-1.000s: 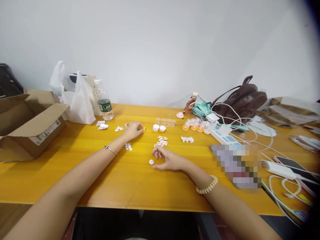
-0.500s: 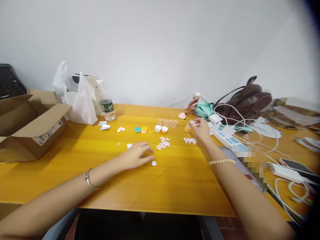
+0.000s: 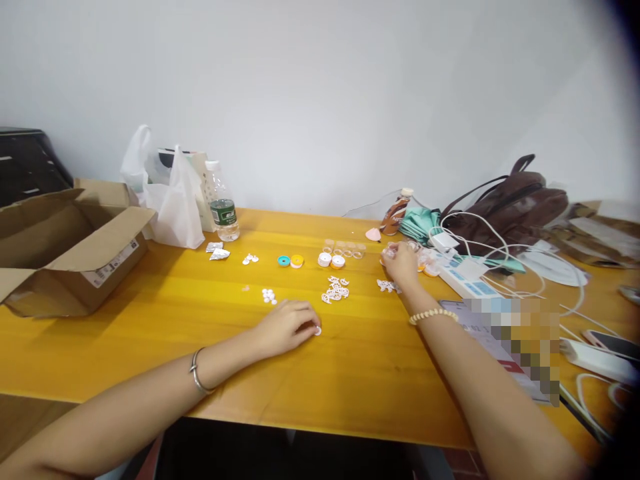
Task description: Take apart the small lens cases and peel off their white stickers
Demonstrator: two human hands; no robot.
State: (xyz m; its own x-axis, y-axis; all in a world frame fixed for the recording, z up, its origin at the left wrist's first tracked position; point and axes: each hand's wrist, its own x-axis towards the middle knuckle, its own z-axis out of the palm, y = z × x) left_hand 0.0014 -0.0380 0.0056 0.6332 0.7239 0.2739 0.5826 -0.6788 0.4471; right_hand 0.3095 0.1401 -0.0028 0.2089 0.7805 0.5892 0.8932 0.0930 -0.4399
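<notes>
My left hand (image 3: 290, 328) rests low over the table, thumb and fingertips pinched at a small round white disc (image 3: 319, 331). Behind its wrist side lies a cluster of small white pieces (image 3: 269, 295). My right hand (image 3: 401, 267) is farther back on the right, its fingers curled around something clear or pale that they mostly cover. White openwork pieces (image 3: 335, 291) lie in a loose pile between the hands, with more white openwork pieces (image 3: 388, 286) near my right wrist. Teal (image 3: 283, 261), yellow (image 3: 297, 261) and white round parts (image 3: 325, 259) stand behind, before a row of clear cups (image 3: 345, 249).
At left are an open cardboard box (image 3: 95, 257), a white plastic bag (image 3: 175, 207) and a water bottle (image 3: 225, 213). To the right lie a power strip (image 3: 467, 280), tangled white cables, a brown bag (image 3: 520, 203), a drink bottle (image 3: 397, 212) and a tablet (image 3: 510, 353).
My left hand has closed its fingertips onto the white disc, which lay just apart from them. My right hand has curled in lower over the parts at the right. The view has turned slightly left.
</notes>
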